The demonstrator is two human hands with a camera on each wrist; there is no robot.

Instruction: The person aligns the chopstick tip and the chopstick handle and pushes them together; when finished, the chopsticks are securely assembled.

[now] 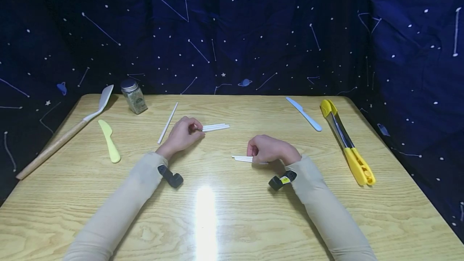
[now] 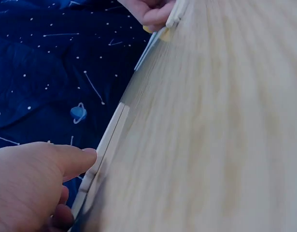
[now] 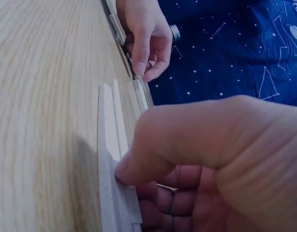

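Note:
My left hand (image 1: 183, 134) pinches the near end of a small bundle of thin white sticks (image 1: 217, 127), which lie side by side on the table, pointing right. In the left wrist view the thumb (image 2: 76, 159) is against the sticks (image 2: 112, 135). Closer to me, my right hand (image 1: 270, 148) holds a second bundle of white sticks (image 1: 242, 158) between thumb and curled fingers. Their free ends point left and are slightly uneven. The right wrist view shows the thumb pressed on these sticks (image 3: 108, 130). A single white stick (image 1: 168, 123) lies left of my left hand.
Left on the wooden table (image 1: 232, 216) are a wooden-handled spatula (image 1: 69, 134), a pale yellow knife (image 1: 109, 141) and a spice jar (image 1: 134, 96). A blue knife (image 1: 303, 114) and yellow tongs (image 1: 347, 142) lie to the right. A dark starry cloth (image 1: 232, 31) hangs behind.

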